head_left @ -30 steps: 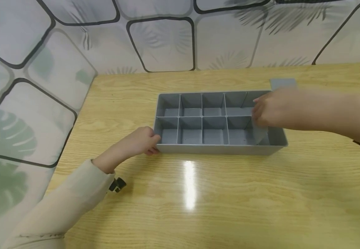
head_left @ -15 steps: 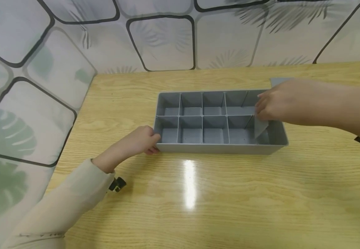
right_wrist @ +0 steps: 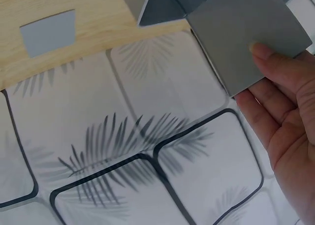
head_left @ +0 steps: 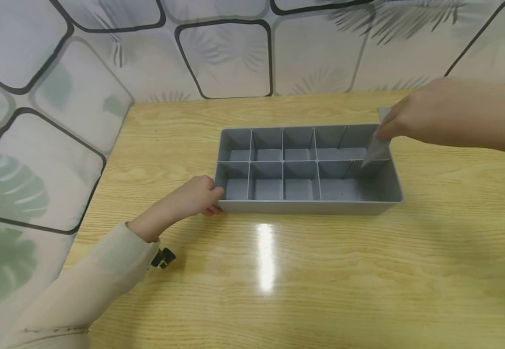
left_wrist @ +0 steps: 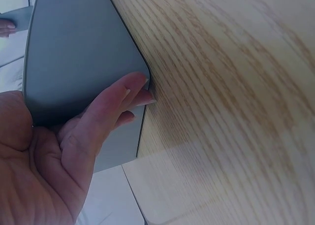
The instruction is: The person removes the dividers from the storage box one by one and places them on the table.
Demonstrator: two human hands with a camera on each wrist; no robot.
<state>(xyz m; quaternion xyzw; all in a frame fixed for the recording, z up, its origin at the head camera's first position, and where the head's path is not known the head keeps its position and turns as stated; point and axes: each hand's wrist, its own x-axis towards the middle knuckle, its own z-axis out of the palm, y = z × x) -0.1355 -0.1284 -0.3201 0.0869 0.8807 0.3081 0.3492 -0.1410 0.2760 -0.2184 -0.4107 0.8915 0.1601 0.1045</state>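
A long grey divider box stands on the table, split into two rows of compartments by thin partitions. My left hand holds its left front corner, the thumb at the rim and the fingers along the outer wall. Over the right end of the back row, my right hand pinches a thin grey divider panel. That panel tilts, its lower corner near the long middle partition. In the right wrist view the thumb lies flat on the panel's face, with fingers behind it.
Behind the box's right end, a second flat grey panel lies on the wooden table, partly covered by my right hand in the head view. Patterned padded walls border the table at the back and left.
My right hand has drawn the divider panel up from the front row and moved it back and to the right. My left hand has stayed at the box's corner.
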